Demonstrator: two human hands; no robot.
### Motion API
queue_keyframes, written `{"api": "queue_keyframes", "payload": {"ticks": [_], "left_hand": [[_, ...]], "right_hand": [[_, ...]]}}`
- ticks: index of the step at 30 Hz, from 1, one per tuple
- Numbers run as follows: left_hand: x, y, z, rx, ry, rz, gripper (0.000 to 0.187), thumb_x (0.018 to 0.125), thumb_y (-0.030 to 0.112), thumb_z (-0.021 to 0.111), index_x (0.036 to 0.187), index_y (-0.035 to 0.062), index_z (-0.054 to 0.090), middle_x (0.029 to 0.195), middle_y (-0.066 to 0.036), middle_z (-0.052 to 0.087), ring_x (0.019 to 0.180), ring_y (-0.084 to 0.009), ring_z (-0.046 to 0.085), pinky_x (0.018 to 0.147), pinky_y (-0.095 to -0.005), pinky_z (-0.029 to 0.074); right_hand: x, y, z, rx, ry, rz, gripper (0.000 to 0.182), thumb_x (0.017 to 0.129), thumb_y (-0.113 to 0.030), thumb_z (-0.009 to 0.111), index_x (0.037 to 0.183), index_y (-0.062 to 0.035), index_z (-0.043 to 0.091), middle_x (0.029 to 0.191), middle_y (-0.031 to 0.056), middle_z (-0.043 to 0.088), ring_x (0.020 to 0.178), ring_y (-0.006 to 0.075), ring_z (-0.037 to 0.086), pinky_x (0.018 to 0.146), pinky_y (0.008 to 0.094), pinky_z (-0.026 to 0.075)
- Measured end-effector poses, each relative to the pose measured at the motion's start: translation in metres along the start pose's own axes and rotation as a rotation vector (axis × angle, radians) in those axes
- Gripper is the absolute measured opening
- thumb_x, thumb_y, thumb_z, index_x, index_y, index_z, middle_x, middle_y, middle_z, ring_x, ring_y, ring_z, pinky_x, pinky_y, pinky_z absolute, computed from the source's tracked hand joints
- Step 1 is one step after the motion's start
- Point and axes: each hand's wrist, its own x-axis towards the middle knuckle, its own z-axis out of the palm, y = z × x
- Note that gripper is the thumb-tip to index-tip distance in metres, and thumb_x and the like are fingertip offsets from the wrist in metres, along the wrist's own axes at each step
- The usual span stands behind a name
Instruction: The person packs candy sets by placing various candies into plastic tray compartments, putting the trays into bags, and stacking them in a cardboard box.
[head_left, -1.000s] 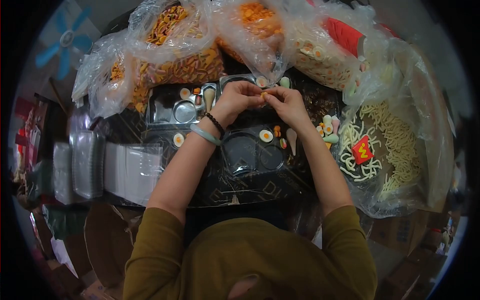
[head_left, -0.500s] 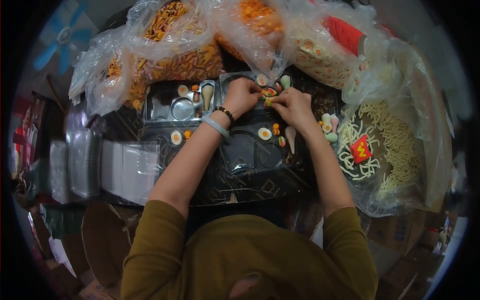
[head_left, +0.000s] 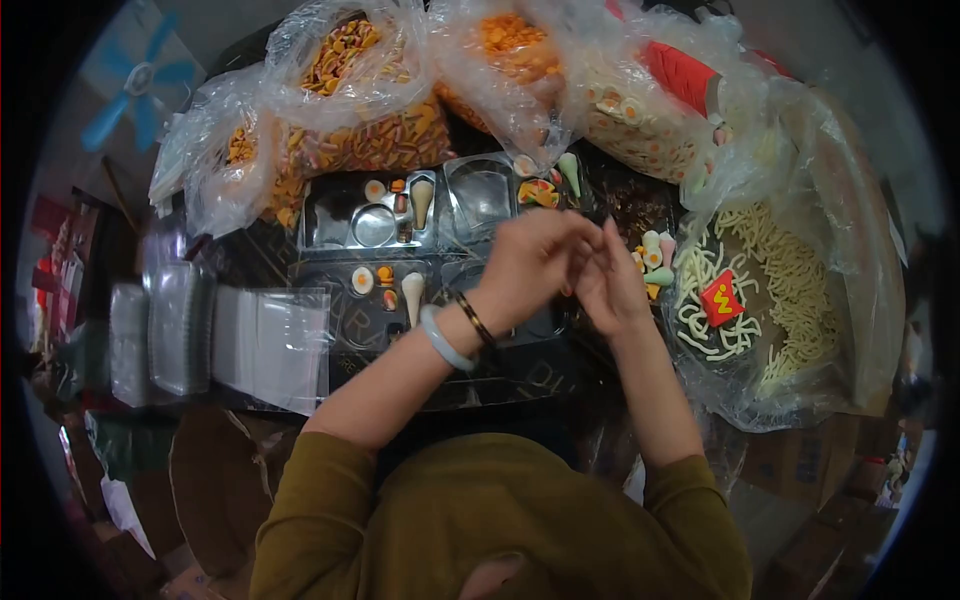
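While filled plastic bags crowd the far side of the table, a person's left hand and right hand hover close together over the near right tray.
The left's fingers curl, the right is partly open; whether either holds anything cannot be told. Beyond, small colorful pieces lie in the far right tray.

Clear tray flat at frame 12 o'clock. Green cone at its 2 o'clock, wide end toward 12. Yellow-orange pieces just beside, cone's 8 o'clock.
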Motion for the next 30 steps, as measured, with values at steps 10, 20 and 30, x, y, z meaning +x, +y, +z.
{"api": "queue_keyframes", "payload": {"ticks": [10,20,30], "left_hand": [[-0.066,0.021,0.049,-0.106,-0.242,0.389,0.025,0.079,0.005,0.070,0.103,0.0060,0.064,0.110,-0.011,0.063,0.111,-0.0298,0.057,0.090,-0.0404,0.047],[0.046,-0.112,-0.005,0.632,-0.093,-0.087,0.013,0.071,0.005,0.063,0.082,0.0042,0.070,0.096,-0.016,0.063,0.096,-0.0362,0.057,0.079,-0.0425,0.049],[0.038,-0.105,-0.012,0.546,0.016,-0.053,0.012,0.068,0.004,0.067,0.080,0.0024,0.070,0.092,-0.017,0.061,0.086,-0.0353,0.059,0.078,-0.0410,0.048]], "right_hand": [[-0.216,-0.018,-0.002,0.463,0.085,-0.052,0.026,0.098,-0.011,0.048,0.121,0.0005,0.053,0.111,0.0128,0.060,0.086,0.0138,0.061,0.068,0.0246,0.050],[-0.286,-0.014,0.001,-1.890,0.780,0.407,0.022,0.085,-0.018,0.067,0.098,-0.0002,0.069,0.082,0.0152,0.067,0.072,0.0204,0.064,0.067,0.0303,0.050],[0.020,-0.030,0.009,-1.816,0.173,-0.732,0.016,0.081,-0.009,0.067,0.095,-0.0005,0.067,0.082,0.0142,0.062,0.078,0.0320,0.061,0.070,0.0387,0.049]]}}
